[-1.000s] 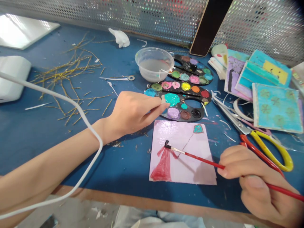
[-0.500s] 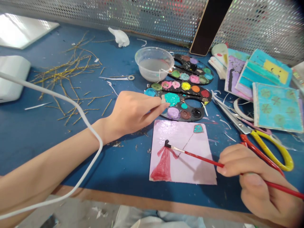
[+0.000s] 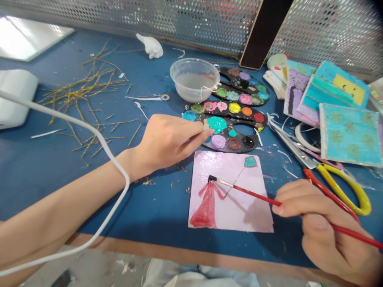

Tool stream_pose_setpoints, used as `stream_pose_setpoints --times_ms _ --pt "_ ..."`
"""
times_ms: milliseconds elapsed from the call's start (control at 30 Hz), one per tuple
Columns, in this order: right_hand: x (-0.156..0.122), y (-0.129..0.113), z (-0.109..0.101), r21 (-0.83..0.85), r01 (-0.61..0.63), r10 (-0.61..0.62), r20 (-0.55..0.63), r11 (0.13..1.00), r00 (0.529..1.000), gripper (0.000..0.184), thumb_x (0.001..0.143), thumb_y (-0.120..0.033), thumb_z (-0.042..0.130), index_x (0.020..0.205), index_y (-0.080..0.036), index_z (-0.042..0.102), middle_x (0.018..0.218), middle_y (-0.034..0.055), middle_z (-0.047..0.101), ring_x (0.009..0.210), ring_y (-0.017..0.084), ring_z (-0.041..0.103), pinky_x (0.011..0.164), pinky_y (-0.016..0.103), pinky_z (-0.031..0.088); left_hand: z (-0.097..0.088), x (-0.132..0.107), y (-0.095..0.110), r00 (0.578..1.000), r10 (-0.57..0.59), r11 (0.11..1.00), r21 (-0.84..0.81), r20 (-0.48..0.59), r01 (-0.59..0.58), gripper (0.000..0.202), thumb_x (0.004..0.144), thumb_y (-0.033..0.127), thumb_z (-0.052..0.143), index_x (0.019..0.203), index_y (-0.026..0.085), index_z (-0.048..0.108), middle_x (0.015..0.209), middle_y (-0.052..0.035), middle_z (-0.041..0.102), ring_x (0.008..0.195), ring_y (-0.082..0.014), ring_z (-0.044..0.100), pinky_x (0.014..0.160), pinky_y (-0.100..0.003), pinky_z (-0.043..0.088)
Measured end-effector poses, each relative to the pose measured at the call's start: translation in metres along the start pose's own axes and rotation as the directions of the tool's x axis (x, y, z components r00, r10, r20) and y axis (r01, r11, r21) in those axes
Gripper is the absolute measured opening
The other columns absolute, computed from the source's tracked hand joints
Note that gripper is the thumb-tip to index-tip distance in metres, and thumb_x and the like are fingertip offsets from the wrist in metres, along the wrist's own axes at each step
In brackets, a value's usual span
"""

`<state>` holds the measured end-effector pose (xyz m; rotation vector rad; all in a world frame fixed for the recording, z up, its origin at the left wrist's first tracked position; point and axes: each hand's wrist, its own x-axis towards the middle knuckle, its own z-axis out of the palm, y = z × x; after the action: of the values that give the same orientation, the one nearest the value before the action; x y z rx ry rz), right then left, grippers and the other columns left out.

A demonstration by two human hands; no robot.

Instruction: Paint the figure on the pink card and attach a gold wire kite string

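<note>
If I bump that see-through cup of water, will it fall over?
The clear plastic tub looks thin and light, so a bump would probably slide it easily. It is wide and low, so it probably won't tip right away. But the cloudy water sits open on top and could likely slosh out.

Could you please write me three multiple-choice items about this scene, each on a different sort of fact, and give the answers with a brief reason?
1. Where is the tip of the brush in the right hand?
A) Over the card
B) On the scissors
C) On a palette

2. What colour is the brush handle?
A) Yellow
B) Blue
C) Red

3. What state is the bowl in?
A) Upside down
B) Holding cloudy water
C) Lidded

Answers:
1. A, the dark tip sits at the top of the painted red figure.
2. C, red shows along its length.
3. B, greyish liquid lies in its open base.
</note>
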<state>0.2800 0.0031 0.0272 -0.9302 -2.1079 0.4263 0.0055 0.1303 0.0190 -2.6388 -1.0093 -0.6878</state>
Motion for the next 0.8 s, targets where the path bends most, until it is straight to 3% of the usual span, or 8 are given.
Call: stream_pose_setpoints --times_ms 167,367,600,800 --pt "-0.002 0.002 0.000 0.062 -0.006 0.008 -0.036 0.998 0.999 0.025 0.095 -0.014 0.037 0.095 -0.021 0.062 0.072 0.0040 0.066 0.064 0.020 0.065 0.058 0.035 0.055 0.000 0.000 0.000 1.000 0.006 1.000 -0.005 -0.006 -0.006 0.044 0.100 0.034 0.043 0.059 0.020 0.053 0.046 0.0032 0.042 0.044 -0.0112 0.040 0.050 -0.029 0.026" --pt "0.009 -0.004 -0.002 -0.030 0.028 -0.028 0.028 0.999 0.999 0.022 0.096 -0.014 0.041 0.094 -0.023 0.061 0.070 0.0025 0.067 0.064 0.019 0.067 0.057 0.032 0.056 -0.001 0.000 0.000 1.000 -0.004 1.000 -0.013 0.016 0.005 0.045 0.101 0.034 0.042 0.059 0.021 0.053 0.046 0.0029 0.042 0.045 -0.0113 0.041 0.051 -0.029 0.026" --pt "-0.009 0.003 0.000 0.090 -0.021 0.024 -0.035 0.996 0.999 0.024 0.096 -0.015 0.039 0.097 -0.019 0.063 0.076 0.0050 0.066 0.069 0.021 0.065 0.063 0.036 0.053 -0.001 0.001 0.000 1.000 -0.004 1.000 -0.006 0.019 0.004 0.045 0.100 0.033 0.043 0.059 0.021 0.052 0.045 0.0031 0.041 0.044 -0.0111 0.040 0.050 -0.028 0.027" --pt "-0.006 0.003 -0.001 0.058 -0.010 0.011 -0.023 0.998 1.000 0.025 0.094 -0.013 0.040 0.094 -0.021 0.064 0.073 0.0044 0.067 0.066 0.021 0.065 0.059 0.036 0.053 -0.002 0.001 0.000 1.000 -0.007 1.000 -0.004 0.030 0.008 0.045 0.101 0.035 0.042 0.059 0.021 0.052 0.045 0.0029 0.042 0.044 -0.0114 0.040 0.050 -0.028 0.026"
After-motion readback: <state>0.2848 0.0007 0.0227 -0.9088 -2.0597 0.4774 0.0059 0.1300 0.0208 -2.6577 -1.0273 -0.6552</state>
